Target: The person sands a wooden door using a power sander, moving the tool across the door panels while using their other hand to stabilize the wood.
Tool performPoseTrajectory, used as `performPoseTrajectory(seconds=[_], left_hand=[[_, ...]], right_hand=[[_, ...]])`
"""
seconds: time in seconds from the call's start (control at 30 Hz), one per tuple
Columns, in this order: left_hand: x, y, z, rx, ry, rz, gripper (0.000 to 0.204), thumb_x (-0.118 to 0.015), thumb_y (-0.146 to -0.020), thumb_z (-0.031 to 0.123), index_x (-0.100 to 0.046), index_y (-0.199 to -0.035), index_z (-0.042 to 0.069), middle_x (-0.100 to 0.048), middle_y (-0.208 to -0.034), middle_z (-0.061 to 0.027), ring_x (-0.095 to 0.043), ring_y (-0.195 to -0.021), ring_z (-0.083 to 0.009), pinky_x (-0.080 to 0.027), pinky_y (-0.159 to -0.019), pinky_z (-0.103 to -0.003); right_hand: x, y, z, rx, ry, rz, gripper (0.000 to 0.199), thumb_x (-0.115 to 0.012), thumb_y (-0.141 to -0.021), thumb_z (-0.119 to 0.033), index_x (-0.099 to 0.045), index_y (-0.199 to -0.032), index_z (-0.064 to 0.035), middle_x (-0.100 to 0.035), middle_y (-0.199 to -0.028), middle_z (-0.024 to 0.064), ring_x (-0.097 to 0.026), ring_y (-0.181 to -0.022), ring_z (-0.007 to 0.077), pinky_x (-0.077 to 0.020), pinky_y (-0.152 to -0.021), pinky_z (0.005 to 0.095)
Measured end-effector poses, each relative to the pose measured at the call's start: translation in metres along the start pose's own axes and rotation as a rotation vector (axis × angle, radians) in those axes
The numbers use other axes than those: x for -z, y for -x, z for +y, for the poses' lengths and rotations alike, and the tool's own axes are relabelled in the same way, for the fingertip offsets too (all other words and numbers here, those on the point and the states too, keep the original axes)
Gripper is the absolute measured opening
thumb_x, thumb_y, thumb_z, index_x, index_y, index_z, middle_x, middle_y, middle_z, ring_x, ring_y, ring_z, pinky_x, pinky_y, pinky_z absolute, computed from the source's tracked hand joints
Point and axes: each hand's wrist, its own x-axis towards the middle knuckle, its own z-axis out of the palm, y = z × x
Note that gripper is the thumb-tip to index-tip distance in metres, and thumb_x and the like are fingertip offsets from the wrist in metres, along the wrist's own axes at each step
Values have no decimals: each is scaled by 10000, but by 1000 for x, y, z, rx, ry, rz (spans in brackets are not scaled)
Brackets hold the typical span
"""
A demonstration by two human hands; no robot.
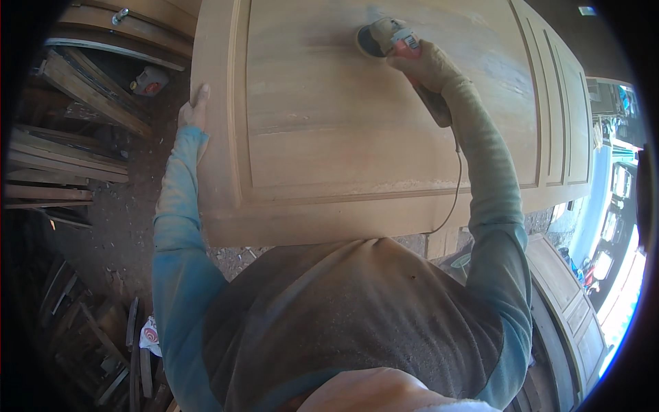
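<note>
A large wooden panel door lies flat in front of me, with raised mouldings framing its panels. My right hand is wrapped round the body of an angle grinder. The round sanding disc of the grinder rests on the far part of the big panel, among greyish smudges. From the tool's rear a cord runs down over the near edge. At the door's left edge my left hand grips the rim, thumb up and the other fingers mostly hidden.
Stacked timber pieces fill the left side, near a whitish jug. Offcuts and a white bag are on the floor at lower left. Another panelled door leans at the right.
</note>
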Motion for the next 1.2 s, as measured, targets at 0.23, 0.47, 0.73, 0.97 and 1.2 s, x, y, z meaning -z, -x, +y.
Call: performPoseTrajectory(seconds=[0.23,0.47,0.73,0.97,1.2], left_hand=[[-2,1,-11,-7,-6,51,843,-623,-955,692,-684,-1304,-73,-729,-1258,-197,-675,-1193,-286,-499,-1017,-384],[0,-10,-13,108,4,-27,855,-569,-999,675,-632,-1374,-91,-692,-1343,-170,-633,-1241,-219,-475,-1054,-342],[-1,-11,-27,63,6,-6,910,-453,-1019,718,-640,-1332,-116,-690,-1311,-253,-634,-1264,-309,-461,-1072,-387],[3,-1,5,192,-164,14,973,-343,-1021,760,-654,-1291,-122,-700,-1254,-294,-656,-1236,-374,-478,-1040,-440],[5,4,3,44,-9,12,919,-331,-1052,715,-672,-1292,-105,-731,-1239,-249,-692,-1178,-345,-516,-1015,-411]], right_hand=[[-14,11,-16,127,27,-43,592,-795,-804,-503,-741,-1171,-41,-772,-962,164,-758,-916,284,-568,-869,413],[-43,-7,-83,61,33,-111,617,-788,-800,-517,-733,-1180,-33,-769,-940,157,-759,-909,280,-570,-861,417],[-88,-28,-165,245,153,-203,629,-774,-813,-546,-727,-1215,-64,-756,-1028,152,-731,-942,297,-559,-889,408],[-103,1,-161,304,134,-297,704,-792,-830,-510,-658,-1295,1,-745,-1150,200,-718,-1105,350,-540,-981,416],[-70,-5,-131,106,34,-70,536,-789,-801,-472,-721,-1106,-36,-743,-871,140,-736,-819,287,-578,-807,387]])
